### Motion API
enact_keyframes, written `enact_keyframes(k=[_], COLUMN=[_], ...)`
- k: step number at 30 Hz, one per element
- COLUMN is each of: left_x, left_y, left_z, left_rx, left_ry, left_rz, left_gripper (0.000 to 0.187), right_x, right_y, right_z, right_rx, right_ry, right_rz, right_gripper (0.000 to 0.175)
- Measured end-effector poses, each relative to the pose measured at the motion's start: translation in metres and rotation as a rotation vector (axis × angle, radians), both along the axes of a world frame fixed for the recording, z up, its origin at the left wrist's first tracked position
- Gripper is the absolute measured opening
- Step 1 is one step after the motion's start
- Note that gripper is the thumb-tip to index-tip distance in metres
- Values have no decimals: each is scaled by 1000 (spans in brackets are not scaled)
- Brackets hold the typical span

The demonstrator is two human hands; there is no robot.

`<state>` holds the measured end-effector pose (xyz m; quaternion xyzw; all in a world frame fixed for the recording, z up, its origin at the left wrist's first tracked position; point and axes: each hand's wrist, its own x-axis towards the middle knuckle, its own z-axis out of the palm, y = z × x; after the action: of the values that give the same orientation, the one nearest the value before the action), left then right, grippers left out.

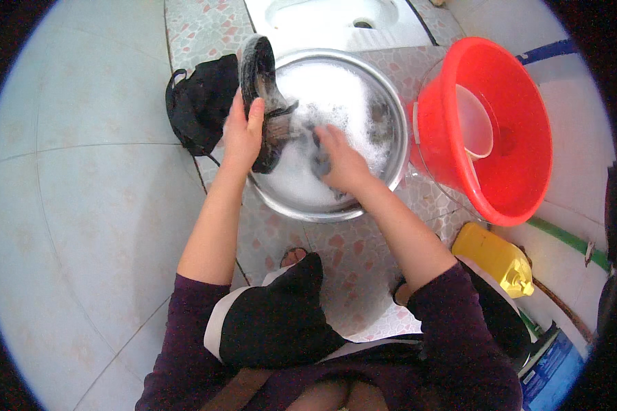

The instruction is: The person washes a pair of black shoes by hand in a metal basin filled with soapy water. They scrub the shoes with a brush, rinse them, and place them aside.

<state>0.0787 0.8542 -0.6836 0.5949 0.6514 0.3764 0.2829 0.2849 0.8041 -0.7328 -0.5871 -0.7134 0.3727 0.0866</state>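
My left hand (244,133) grips a wet black shoe (259,67) by its side, tilted over the left rim of a round metal basin (334,217). White suds (334,87) cover much of the water in the basin. My right hand (342,159) is low over the suds, its fingers bent and blurred. A dark, blurred object (319,162) shows by those fingers; whether the hand holds it is unclear. Left of the basin, close to my left hand, sits a black fabric bag-like item (203,103) with a loop.
A red bucket (524,128) stands right of the basin, with a pale scoop (474,120) inside. Below it lies a yellow plastic jug (488,251). A white squat toilet (308,38) is beyond the basin. A blue package (552,370) rests at lower right, and pale tiles (92,205) line the left.
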Motion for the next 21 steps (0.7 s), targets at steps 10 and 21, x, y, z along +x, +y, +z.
enact_keyframes(k=[10, 21], left_x=[-96, -118], left_y=[-60, -125], left_z=[-13, -103], left_rx=[-131, -410], left_ry=[-418, 264], left_rz=[440, 460], left_gripper=[38, 30], right_x=[-45, -9], right_y=[-6, 37], right_z=[-45, -29], right_rx=[19, 172], right_ry=[-290, -184], right_rz=[85, 139], right_gripper=[50, 29])
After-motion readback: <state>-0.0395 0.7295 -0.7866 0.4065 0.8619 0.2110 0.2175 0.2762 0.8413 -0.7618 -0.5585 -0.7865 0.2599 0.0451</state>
